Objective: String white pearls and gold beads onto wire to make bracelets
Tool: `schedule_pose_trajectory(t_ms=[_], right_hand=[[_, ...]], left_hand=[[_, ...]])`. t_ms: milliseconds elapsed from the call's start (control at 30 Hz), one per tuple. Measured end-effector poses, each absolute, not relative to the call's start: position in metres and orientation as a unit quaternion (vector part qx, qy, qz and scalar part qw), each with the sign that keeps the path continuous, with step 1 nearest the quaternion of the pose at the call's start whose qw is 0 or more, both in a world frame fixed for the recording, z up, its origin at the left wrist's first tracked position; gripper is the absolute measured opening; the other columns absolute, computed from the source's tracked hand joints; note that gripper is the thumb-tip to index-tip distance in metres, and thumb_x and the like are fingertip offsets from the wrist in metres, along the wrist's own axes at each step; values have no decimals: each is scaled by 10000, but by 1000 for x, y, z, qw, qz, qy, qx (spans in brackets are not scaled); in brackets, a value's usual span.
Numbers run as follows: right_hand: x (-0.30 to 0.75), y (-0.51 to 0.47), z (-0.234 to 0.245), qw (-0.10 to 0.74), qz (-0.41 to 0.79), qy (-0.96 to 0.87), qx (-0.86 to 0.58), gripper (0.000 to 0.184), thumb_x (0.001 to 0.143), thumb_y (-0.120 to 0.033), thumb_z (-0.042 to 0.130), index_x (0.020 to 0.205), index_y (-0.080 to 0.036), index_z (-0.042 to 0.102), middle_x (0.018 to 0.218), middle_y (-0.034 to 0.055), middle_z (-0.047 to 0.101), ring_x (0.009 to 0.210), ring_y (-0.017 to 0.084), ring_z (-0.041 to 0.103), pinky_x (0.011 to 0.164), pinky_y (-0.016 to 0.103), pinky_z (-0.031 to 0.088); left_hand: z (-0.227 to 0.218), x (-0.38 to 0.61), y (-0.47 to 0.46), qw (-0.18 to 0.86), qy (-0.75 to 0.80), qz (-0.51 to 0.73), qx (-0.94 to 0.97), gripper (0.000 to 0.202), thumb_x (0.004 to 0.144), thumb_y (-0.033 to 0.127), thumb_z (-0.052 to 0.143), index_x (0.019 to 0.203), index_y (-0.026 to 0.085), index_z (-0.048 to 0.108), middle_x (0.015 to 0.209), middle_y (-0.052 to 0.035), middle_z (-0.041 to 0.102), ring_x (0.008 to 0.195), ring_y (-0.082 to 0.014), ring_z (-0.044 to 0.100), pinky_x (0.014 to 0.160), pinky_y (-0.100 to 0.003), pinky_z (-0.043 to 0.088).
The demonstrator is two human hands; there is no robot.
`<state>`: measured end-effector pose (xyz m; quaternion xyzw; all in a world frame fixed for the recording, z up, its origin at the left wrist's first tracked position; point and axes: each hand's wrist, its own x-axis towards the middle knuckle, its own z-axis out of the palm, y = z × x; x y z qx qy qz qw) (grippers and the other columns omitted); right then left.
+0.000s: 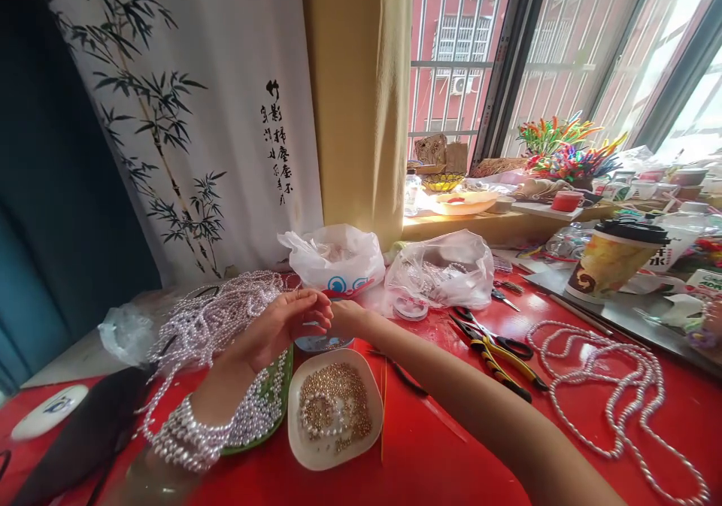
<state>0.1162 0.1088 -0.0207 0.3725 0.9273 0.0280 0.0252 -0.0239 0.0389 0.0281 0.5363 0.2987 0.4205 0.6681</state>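
My left hand (296, 316) is raised above the bowls, its fingers curled and the thumb lying along the top. Whatever is in those fingers is too small or hidden to name. Several rows of silvery pearl beads (189, 437) circle my left wrist. Close beside it, my right hand (344, 318) is over a blue bowl (321, 343), with its fingers turned away and hidden. Below the hands sits a white square bowl (372, 446) of gold beads (338, 386), with a small ring of white beads on top. Loose pale beads (262, 401) fill a green tray (286, 389) under my left forearm.
Bead strands (214, 314) are heaped at the back left. Two plastic bags (332, 258) stand behind the hands. Pliers (496, 352), scissors (502, 340) and a long bead strand (614, 393) lie right on the red table (451, 461). A lidded paper cup (612, 262) stands beyond.
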Motion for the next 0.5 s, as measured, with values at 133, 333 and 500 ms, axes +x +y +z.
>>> schedule_pose_trajectory(t_ms=[133, 333, 500], right_hand=[[111, 107, -30, 68, 6, 923, 378, 281, 853, -277, 492, 1107, -161, 507, 1104, 69, 542, 905, 181, 565, 749, 381, 476], [111, 103, -34, 70, -5, 927, 369, 287, 851, -281, 494, 1110, -158, 505, 1106, 69, 541, 911, 186, 563, 753, 387, 474], [105, 107, -36, 82, -25, 924, 372, 288, 851, -279, 495, 1111, -156, 504, 1102, 70, 543, 906, 183, 565, 749, 385, 476]], left_hand=[[15, -22, 42, 664, 344, 405, 525, 164, 757, 288, 580, 808, 136, 611, 763, -44, 628, 671, -112, 570, 647, -226, 470], [7, -21, 47, 584, 431, 355, 589, 212, 735, 332, 568, 810, 137, 599, 778, -48, 644, 645, -115, 565, 633, -237, 443], [-2, -29, 56, 518, 480, 350, 615, 216, 709, 336, 560, 776, 133, 584, 728, -35, 640, 581, -106, 543, 603, -241, 428]])
